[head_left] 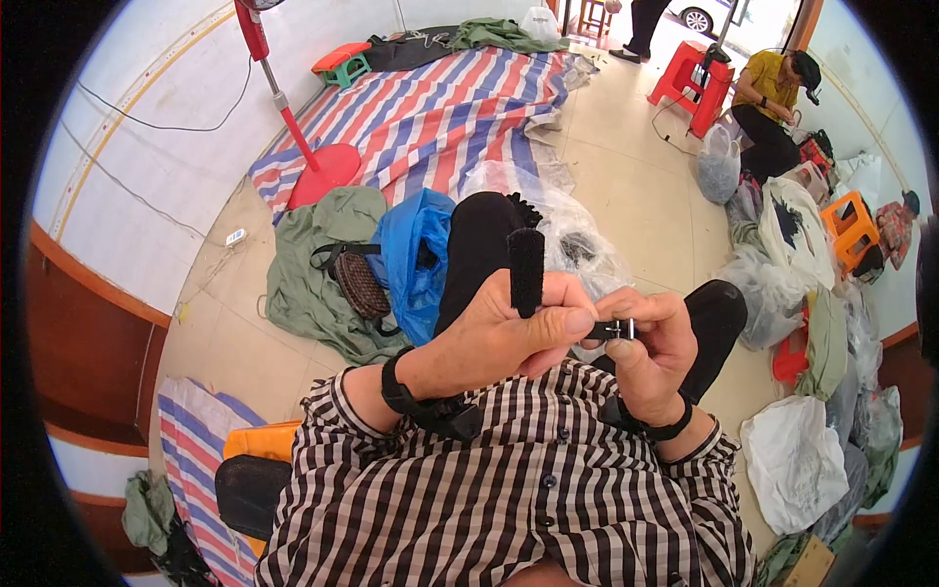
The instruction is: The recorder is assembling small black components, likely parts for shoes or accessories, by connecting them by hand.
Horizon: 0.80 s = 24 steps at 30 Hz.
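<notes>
Above my lap, my left hand (499, 333) is closed on a black strap (526, 272). Its fuzzy, hook-and-loop-like end stands up from between my thumb and fingers. The strap's other end runs across to a small silver metal buckle (626, 330). My right hand (660, 347) pinches that buckle end between thumb and fingers. Both hands are nearly touching, with a short stretch of strap between them. The middle of the strap is hidden inside my left hand. Black bands circle both my wrists.
A blue plastic bag (416, 259) and a clear bag (577, 240) lie by my legs, near green cloth (328, 264). A red stand (328, 171) rises at the left. Striped sheeting (440, 108) covers the far floor. Another person (773, 98) sits at the far right among bags.
</notes>
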### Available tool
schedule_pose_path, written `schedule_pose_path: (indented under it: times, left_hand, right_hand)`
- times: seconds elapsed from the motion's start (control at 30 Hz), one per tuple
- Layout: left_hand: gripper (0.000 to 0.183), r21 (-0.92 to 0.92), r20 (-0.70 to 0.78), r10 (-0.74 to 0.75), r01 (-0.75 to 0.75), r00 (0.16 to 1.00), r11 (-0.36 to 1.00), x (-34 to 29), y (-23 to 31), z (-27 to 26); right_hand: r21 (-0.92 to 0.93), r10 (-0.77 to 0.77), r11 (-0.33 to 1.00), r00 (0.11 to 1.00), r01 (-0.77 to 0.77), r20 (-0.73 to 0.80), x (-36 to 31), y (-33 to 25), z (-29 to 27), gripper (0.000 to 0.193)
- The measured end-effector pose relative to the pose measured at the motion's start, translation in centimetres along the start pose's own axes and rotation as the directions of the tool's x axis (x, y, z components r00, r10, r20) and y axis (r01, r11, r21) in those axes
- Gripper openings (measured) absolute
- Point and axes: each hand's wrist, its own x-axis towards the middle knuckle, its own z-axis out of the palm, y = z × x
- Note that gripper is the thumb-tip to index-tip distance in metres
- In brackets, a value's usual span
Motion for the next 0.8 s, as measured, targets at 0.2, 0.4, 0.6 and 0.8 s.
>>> schedule_pose_path:
  times: [0.2, 0.4, 0.6, 0.8]
  left_hand:
    - [0.024, -0.019, -0.032, 0.012, -0.013, 0.999, 1.0, 0.0, -0.4, 0.0]
    - [0.023, 0.067, -0.027, -0.002, 0.004, 1.0, 0.998, -0.3, 0.2, 0.0]
    - [0.021, 0.158, 0.004, -0.054, 0.053, 0.999, 0.986, -0.4, 1.0, -0.5]
    - [0.017, 0.221, 0.006, -0.229, 0.222, 0.973, 0.95, -0.3, 2.3, -1.3]
  right_hand:
    - [0.165, 0.148, 0.976, 0.989, -0.142, -0.028, 0.2, -0.5, 0.6, 0.021]
    - [-0.115, -0.081, 0.99, 0.996, 0.085, 0.036, 0.6, -0.1, -0.1, 0.02]
    - [-0.351, -0.253, 0.889, 0.954, 0.295, 0.162, 1.3, -0.1, -0.7, 0.029]
    - [-0.503, -0.251, 0.766, 0.906, 0.401, 0.34, 2.0, -0.6, -1.1, 0.033]
